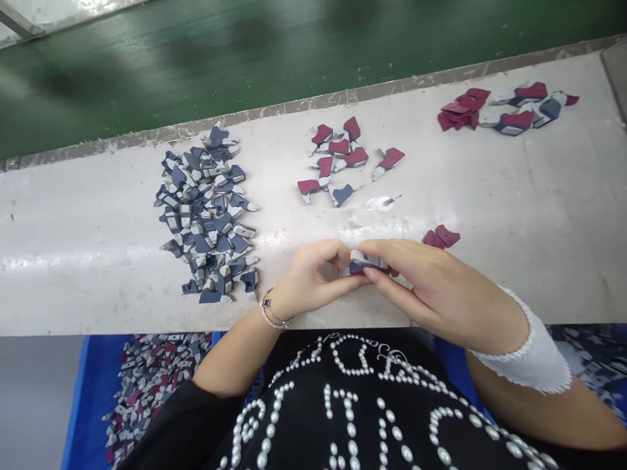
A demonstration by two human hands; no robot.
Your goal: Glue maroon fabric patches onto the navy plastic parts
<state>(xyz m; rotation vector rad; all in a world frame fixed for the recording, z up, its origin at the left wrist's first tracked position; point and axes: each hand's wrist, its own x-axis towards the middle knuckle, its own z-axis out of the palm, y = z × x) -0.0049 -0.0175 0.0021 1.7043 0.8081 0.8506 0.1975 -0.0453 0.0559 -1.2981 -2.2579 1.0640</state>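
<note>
Near the front edge of the white bench, my left hand (313,271) and my right hand (416,277) both grip one small grey and navy plastic part (365,261). A thin strip of dark red shows along its lower edge. The fingers of both hands are closed round it, thumbs on the near side, and they hide its ends. To the right of my right hand lie a few dark red flat pieces (441,237). Just beyond my hands is a group of grey parts with dark red faces (337,156), one of them navy.
On the left lies a large heap of navy and grey parts (210,215). Dark red pieces (463,109) and more assembled parts (531,108) rest at the back right. Below the bench edge, a blue bin (81,405) holds many mixed parts. A green surface (245,59) runs behind the bench.
</note>
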